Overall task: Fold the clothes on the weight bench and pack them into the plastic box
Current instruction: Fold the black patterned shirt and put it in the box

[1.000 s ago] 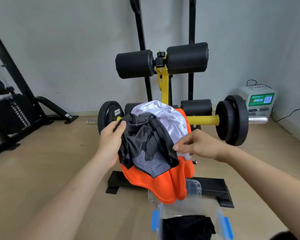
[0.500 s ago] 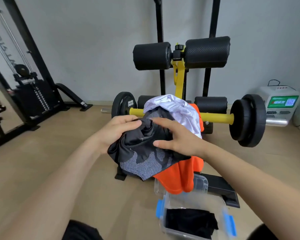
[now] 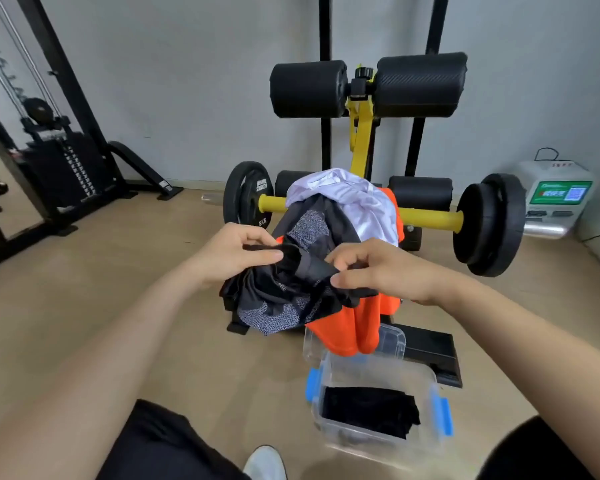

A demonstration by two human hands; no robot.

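Two bare hands meet over a heap of clothes on the black and yellow weight bench [image 3: 360, 133]; the left hand [image 3: 236, 249] pinches the edge of a black and grey patterned sports garment [image 3: 284, 299] between the thumb and the curled fingers, and the right hand [image 3: 378, 268] grips the same edge just beside it, with the fingers bent around a dark band of the cloth; this garment lies on top of the heap and hangs down over its near side; under it is a bright orange garment [image 3: 357, 327], whose lower end hangs in front of a clear plastic lid [image 3: 394, 337]; a shiny white garment [image 3: 354, 199] lies crumpled at the far side of the heap, touching both others; the clear plastic box with blue latches [image 3: 430, 389] stands open on the wooden floor [image 3: 84, 306], near the bench, at its near right side; inside it lies one folded black cloth [image 3: 368, 407]; black weight plates [image 3: 489, 223] sit on both ends of the yellow bar behind the clothes
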